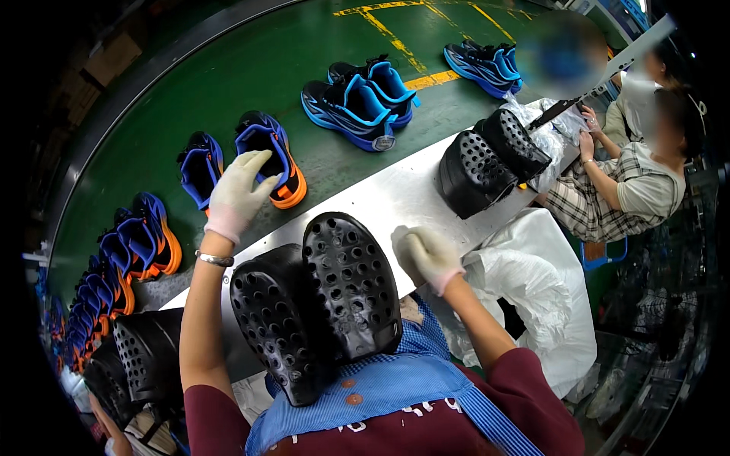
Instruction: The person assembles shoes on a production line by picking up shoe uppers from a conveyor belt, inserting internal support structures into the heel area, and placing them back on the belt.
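Observation:
My left hand (238, 194), in a white glove, reaches over the green belt with thumb and fingers apart. It is at the near side of a black, blue and orange sneaker (266, 152); whether it touches the shoe I cannot tell. The matching sneaker (199, 171) stands just left of it. My right hand (433, 258), also gloved, is over the metal ledge (365, 190) with its fingers curled in and nothing visible in them. Between my arms stand two black foot-shaped blocks full of holes, a right one (351, 281) and a left one (270, 319).
Orange-soled sneakers (141, 235) line the belt (243, 68) at left. Light-blue-lined sneakers (357, 106) stand farther along. More perforated black blocks (475, 171) sit on the ledge at right. A white plastic sack (532, 273) hangs beside my right arm. A seated co-worker (623, 175) handles clear plastic.

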The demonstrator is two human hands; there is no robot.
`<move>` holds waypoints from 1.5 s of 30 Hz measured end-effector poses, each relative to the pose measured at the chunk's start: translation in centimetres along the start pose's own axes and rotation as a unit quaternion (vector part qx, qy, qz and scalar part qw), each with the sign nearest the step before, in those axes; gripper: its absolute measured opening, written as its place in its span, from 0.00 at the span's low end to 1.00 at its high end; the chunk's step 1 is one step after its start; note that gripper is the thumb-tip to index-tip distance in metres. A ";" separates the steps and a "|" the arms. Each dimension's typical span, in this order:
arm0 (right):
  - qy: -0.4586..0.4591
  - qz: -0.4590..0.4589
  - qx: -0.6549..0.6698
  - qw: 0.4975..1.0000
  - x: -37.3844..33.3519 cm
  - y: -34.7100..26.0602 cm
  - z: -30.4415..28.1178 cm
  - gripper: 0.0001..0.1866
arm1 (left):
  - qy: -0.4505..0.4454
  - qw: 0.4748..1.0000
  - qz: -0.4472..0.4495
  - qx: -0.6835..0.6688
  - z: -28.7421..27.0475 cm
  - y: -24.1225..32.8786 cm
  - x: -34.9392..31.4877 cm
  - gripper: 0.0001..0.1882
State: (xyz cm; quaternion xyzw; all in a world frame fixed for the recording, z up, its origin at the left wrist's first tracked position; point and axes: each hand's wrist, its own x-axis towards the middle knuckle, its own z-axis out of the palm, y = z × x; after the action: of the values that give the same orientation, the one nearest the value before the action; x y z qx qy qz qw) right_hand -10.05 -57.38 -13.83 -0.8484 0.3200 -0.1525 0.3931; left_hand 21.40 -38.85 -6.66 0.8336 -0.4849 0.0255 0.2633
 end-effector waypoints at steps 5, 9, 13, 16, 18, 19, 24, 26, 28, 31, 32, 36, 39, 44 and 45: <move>0.203 -0.131 -0.063 0.968 1.4 -3.2 -8.5 0.06 | -0.051 0.997 -0.024 -0.049 2.1 -0.4 0.3 0.16; 0.346 -0.160 -0.194 0.904 4.7 -3.6 -16.3 0.08 | -0.100 0.982 -0.113 -0.116 2.1 2.5 0.5 0.22; 0.265 -0.108 -0.347 0.893 8.1 -1.3 -20.6 0.19 | -0.201 0.976 -0.079 -0.032 3.2 -0.2 0.4 0.21; 0.167 -0.083 -0.336 0.923 9.5 1.3 -22.2 0.19 | -0.282 0.935 -0.176 -0.126 3.8 -0.6 1.6 0.14; 0.143 -0.076 -0.341 0.926 9.6 1.9 -22.8 0.20 | -0.276 0.918 -0.225 -0.176 3.6 -0.4 1.9 0.12; 0.130 -0.075 -0.337 0.930 9.6 2.0 -23.1 0.21 | -0.270 0.920 -0.219 -0.183 3.6 -0.9 1.9 0.13; 0.070 -0.066 -0.325 0.941 9.4 1.6 -24.6 0.23 | -0.231 0.942 -0.189 -0.156 4.7 -1.8 2.2 0.14; 0.062 -0.068 -0.328 0.940 9.6 1.5 -24.7 0.24 | -0.195 0.948 -0.181 -0.174 5.3 -1.0 2.0 0.15; 0.063 -0.077 -0.318 0.943 9.6 1.5 -24.8 0.23 | -0.188 0.960 -0.154 -0.141 5.8 -1.9 1.8 0.15; 0.056 -0.054 -0.327 0.942 9.4 2.4 -25.4 0.23 | -0.263 0.927 -0.214 -0.159 5.2 0.0 2.8 0.15; 0.054 -0.043 -0.332 0.941 9.5 2.6 -25.5 0.23 | -0.280 0.925 -0.212 -0.147 5.1 0.3 3.2 0.15; 0.082 -0.037 -0.339 0.936 9.8 2.1 -25.7 0.24 | -0.254 0.938 -0.193 -0.134 5.0 -0.3 2.9 0.15; 0.142 -0.040 -0.351 0.924 8.6 -0.3 -25.8 0.24 | -0.214 0.954 -0.171 -0.120 4.9 -1.7 1.4 0.17; 0.180 -0.193 -0.267 0.927 7.7 -6.5 -22.9 0.23 | -0.111 0.985 -0.085 -0.105 2.4 -2.0 1.0 0.31; 0.173 -0.235 -0.246 0.924 8.0 -8.1 -21.6 0.23 | -0.052 0.993 -0.059 -0.093 1.4 -2.0 1.0 0.31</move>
State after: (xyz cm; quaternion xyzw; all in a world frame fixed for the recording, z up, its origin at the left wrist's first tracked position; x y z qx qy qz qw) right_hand -11.70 -71.02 6.39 -0.9295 0.2018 -0.3020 0.0635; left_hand 23.26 -39.54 -8.40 0.8329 -0.4481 -0.0781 0.3152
